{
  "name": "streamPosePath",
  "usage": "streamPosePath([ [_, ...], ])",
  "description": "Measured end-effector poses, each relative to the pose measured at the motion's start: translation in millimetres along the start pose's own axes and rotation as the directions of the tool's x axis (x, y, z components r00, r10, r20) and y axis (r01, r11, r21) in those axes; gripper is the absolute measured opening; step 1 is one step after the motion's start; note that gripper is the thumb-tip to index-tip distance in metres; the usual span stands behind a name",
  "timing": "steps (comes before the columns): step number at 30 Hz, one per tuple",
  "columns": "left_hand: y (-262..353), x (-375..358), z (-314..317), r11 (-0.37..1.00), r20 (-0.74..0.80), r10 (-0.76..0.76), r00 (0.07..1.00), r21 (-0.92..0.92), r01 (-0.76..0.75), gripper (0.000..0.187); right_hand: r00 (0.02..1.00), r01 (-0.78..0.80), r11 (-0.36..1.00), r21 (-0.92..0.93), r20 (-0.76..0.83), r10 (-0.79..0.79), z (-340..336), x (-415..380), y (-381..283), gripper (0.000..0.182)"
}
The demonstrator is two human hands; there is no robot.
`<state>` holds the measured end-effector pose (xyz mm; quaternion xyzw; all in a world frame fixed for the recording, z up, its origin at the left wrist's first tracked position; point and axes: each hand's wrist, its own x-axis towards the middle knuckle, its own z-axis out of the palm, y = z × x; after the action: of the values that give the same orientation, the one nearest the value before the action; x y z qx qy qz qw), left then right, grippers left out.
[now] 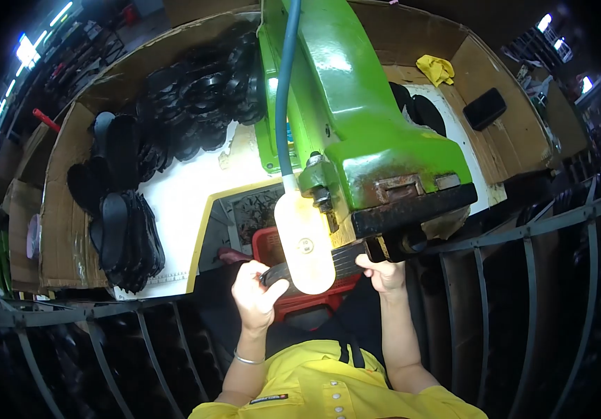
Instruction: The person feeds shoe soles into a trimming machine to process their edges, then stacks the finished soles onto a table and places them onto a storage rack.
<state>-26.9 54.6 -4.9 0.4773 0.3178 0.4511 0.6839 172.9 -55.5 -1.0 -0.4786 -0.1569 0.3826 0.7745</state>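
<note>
Between my two hands a black shoe sole (346, 263) is stretched out sideways, close under the head of a green machine (391, 133). My left hand (253, 297) is closed on its left end, thumb on top. At the other end my right hand (384, 274) pinches the edge, right beside the machine's dark lower part. A pale oval lamp (304, 241) on a blue-grey flexible cable (286, 105) hides the middle of the sole.
Stacked black soles (129, 230) and a larger heap (199, 91) lie on the white tabletop (189, 181) inside cardboard walls (66, 202). Below the machine stands a red crate (267, 244). A yellow cloth (436, 70) and a black phone-like object (485, 109) are at right. Metal rails (524, 230) flank me.
</note>
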Motion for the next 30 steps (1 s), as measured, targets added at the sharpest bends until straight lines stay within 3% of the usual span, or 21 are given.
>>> streamPosePath([
  [2, -19, -8, -25, 0.984, 0.058, -0.139, 0.989, -0.108, 0.144, 0.031, 0.998, -0.015, 0.993, -0.115, 0.059, 0.022, 8, 0, 1, 0.045],
  [3, -19, -11, -32, 0.979, 0.118, -0.189, 0.975, -0.055, 0.197, 0.03, 0.996, -0.052, 0.987, -0.154, 0.057, 0.061, 12, -1, -2, 0.042],
  [5, -22, -15, -38, 0.974, 0.318, -0.222, 0.922, 0.115, 0.195, 0.025, 0.976, 0.155, 0.904, -0.399, 0.201, -0.079, 23, 3, -10, 0.043],
  [6, -26, -14, -36, 0.967, 0.406, -0.246, 0.88, 0.17, 0.192, 0.024, 0.969, 0.182, 0.885, -0.429, 0.229, -0.089, 24, 3, -9, 0.047],
  [7, -21, -7, -24, 0.942, 0.462, -0.218, 0.859, 0.329, 0.062, 0.026, 0.962, 0.21, 0.864, -0.457, 0.256, -0.099, 26, 4, -9, 0.051],
  [8, -16, -3, -11, 0.845, 0.511, -0.099, 0.854, 0.496, -0.199, 0.029, 0.953, 0.239, 0.843, -0.483, 0.283, -0.108, 26, 4, -9, 0.055],
  [10, -2, 7, 29, 0.884, 0.446, 0.089, 0.891, 0.377, -0.277, 0.025, 0.975, 0.162, 0.947, -0.279, 0.195, -0.11, 22, 3, 9, 0.059],
  [12, -17, 20, 44, 0.83, 0.462, 0.214, 0.861, 0.378, -0.41, 0.017, 0.986, 0.078, 0.971, -0.225, 0.163, -0.041, 17, -4, 15, 0.051],
  [14, -15, 21, 60, 0.842, 0.428, 0.243, 0.87, 0.352, -0.409, 0.011, 0.991, 0.034, 0.978, -0.205, 0.134, -0.006, -6, -13, 37, 0.047],
  [15, -14, 16, 64, 0.863, 0.389, 0.236, 0.891, 0.337, -0.376, 0.01, 0.976, 0.068, 0.966, -0.248, 0.218, -0.013, -12, -24, 44, 0.046],
  [17, -20, 9, 67, 0.894, 0.305, 0.235, 0.923, 0.305, -0.328, 0.01, 0.913, -0.153, 0.945, -0.288, 0.325, 0.247, -45, -51, 74, 0.05],
  [18, -29, 5, 61, 0.924, 0.33, 0.182, 0.926, 0.264, -0.276, 0.018, 0.888, -0.249, 0.923, -0.295, 0.311, 0.339, -51, -64, 78, 0.047],
  [20, -38, -1, 52, 0.969, 0.38, 0.075, 0.922, 0.191, -0.158, 0.038, 0.9, -0.326, 0.927, -0.185, 0.241, 0.364, -70, -78, 78, 0.044],
  [21, -37, -3, 56, 0.981, 0.284, 0.066, 0.957, 0.157, -0.115, 0.022, 0.926, -0.305, 0.945, -0.121, 0.196, 0.324, -81, -79, 77, 0.041],
  [24, -49, -4, 56, 0.959, 0.367, 0.129, 0.921, 0.189, -0.21, 0.041, 0.975, -0.213, 0.977, 0.016, 0.072, 0.211, -95, -75, 53, 0.034],
  [29, -37, 0, 71, 0.858, 0.399, 0.09, 0.912, 0.435, -0.275, 0.038, 0.983, 0.03, 0.999, -0.032, -0.182, -0.036, -99, -40, 5, 0.036],
  [30, -38, 0, 74, 0.881, 0.387, 0.079, 0.919, 0.404, -0.246, 0.038, 0.973, 0.073, 0.995, -0.061, -0.213, -0.084, -94, -29, -6, 0.036],
])
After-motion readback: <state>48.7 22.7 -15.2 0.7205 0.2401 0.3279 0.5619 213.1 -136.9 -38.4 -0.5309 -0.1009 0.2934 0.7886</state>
